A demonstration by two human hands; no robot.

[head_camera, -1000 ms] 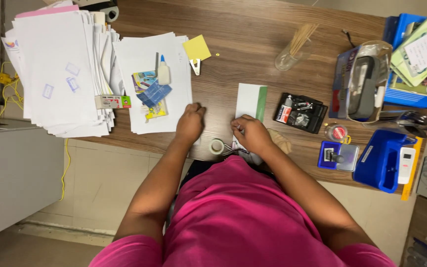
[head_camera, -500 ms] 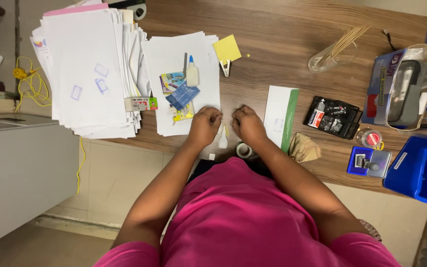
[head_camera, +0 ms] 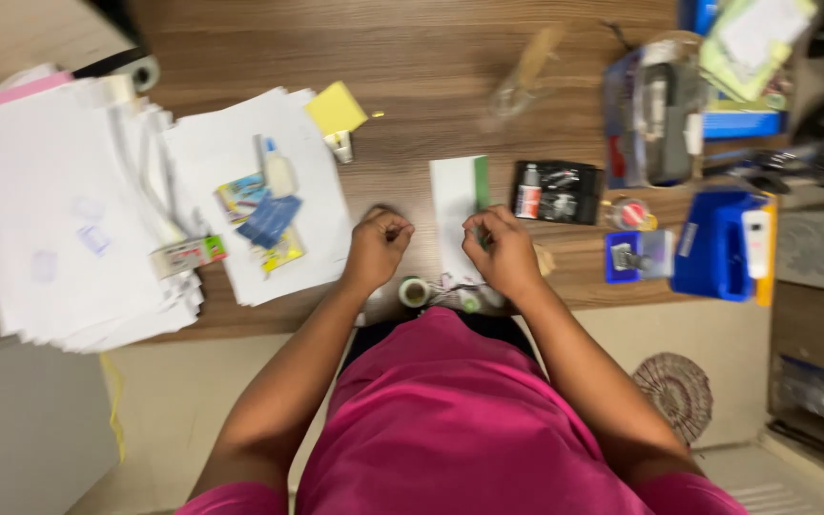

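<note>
Both my hands have moved a little apart since half a second ago. My left hand (head_camera: 379,246) is curled closed; whether it grips something, I cannot tell. My right hand (head_camera: 500,250) is curled too, resting on the white paper slip with green edge (head_camera: 460,195), which lies flat on the wooden desk (head_camera: 431,67). A small tape roll (head_camera: 414,291) sits at the desk edge between my wrists.
</note>
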